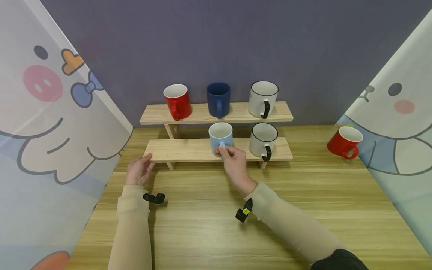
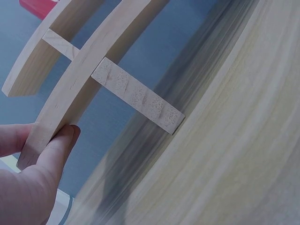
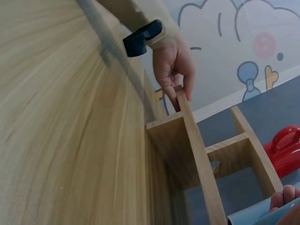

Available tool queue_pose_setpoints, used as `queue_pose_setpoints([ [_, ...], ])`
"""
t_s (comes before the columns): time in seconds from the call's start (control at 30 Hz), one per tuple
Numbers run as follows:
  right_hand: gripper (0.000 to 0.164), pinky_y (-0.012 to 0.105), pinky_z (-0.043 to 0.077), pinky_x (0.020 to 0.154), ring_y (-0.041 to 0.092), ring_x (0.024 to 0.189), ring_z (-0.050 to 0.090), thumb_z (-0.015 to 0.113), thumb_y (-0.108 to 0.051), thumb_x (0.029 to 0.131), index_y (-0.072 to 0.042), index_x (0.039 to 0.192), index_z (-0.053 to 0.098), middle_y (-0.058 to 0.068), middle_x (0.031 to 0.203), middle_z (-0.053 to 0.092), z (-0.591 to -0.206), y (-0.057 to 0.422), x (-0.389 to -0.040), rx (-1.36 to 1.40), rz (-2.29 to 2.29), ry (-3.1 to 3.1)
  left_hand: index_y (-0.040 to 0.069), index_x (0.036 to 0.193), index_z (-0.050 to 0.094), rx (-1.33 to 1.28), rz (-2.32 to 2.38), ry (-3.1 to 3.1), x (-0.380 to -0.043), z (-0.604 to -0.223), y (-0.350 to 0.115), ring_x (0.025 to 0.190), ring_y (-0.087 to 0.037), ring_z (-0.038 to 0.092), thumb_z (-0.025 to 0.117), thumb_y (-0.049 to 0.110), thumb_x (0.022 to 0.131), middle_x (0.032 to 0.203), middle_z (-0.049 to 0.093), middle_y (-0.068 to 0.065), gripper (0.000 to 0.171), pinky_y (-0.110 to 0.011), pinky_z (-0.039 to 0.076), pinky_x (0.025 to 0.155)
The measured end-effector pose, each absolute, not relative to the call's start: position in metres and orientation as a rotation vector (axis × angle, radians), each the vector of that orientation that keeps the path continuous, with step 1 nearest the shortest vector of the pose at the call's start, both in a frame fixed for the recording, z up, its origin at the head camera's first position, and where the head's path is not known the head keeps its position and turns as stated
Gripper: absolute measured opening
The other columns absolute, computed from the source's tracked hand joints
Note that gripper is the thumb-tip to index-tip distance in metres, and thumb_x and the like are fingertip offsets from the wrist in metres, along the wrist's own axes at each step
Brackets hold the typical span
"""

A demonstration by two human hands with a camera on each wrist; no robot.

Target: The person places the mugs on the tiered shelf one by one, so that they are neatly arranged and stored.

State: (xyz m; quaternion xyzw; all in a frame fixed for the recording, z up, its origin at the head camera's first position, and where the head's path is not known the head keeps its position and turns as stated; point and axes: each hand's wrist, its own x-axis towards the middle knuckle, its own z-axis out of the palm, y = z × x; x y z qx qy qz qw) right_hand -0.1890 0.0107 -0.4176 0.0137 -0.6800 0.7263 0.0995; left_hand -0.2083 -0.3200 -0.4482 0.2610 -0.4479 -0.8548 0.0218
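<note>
My left hand [image 1: 138,171] pinches the left end of the lower shelf board [image 1: 179,149], thumb and fingers on its two faces, as the left wrist view also shows. With my right hand [image 1: 235,167] I pinch the handle of a light blue mug [image 1: 221,135], which stands upright at the middle of that lower board. To its right on the same board is a white mug with a black rim and handle [image 1: 263,140]. On the upper board [image 1: 199,112] stand a red mug [image 1: 179,103], a dark blue mug [image 1: 218,100] and another white black-rimmed mug [image 1: 263,99].
A second red mug [image 1: 345,142] stands off to the right on the wooden table [image 1: 202,217], near the printed side panel [image 1: 398,123]. Another printed panel [image 1: 50,131] borders the left side. Behind the shelf rises a grey-blue wall [image 1: 189,41].
</note>
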Motion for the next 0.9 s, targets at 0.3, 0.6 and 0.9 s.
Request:
queue_pose_setpoints([
  [0.3, 0.018, 0.039, 0.055, 0.096, 0.024, 0.103, 0.069, 0.066, -0.011, 0.103, 0.004, 0.104, 0.077, 0.013, 0.100, 0.075, -0.426, 0.015, -0.191, 0.068, 2.130, -2.060, -0.001, 0.112, 0.059, 0.786, -2.638, -1.410, -0.209, -0.452, -0.320, 0.069, -0.011, 0.067, 0.068, 0.004, 0.099, 0.085, 0.069, -0.008, 0.016, -0.015, 0.058, 0.066],
  [0.6, 0.021, 0.037, 0.056, 0.090, 0.021, 0.103, 0.065, 0.070, -0.019, 0.100, 0.000, 0.108, 0.078, 0.008, 0.103, 0.075, -0.427, 0.019, -0.193, 0.103, 2.080, -2.159, -0.001, 0.110, 0.060, 0.805, -2.631, -1.389, -0.209, -0.451, -0.321, 0.068, -0.012, 0.066, 0.068, 0.003, 0.099, 0.084, 0.069, -0.008, 0.015, -0.016, 0.059, 0.068],
  [0.9, 0.027, 0.034, 0.056, 0.085, 0.021, 0.099, 0.064, 0.075, -0.027, 0.098, -0.001, 0.104, 0.079, 0.010, 0.103, 0.074, -0.424, 0.027, -0.193, 0.094, 2.057, -2.226, -0.001, 0.109, 0.060, 0.808, -2.636, -1.365, -0.209, -0.450, -0.321, 0.071, -0.013, 0.067, 0.067, 0.002, 0.099, 0.085, 0.069, -0.009, 0.012, -0.017, 0.059, 0.072],
])
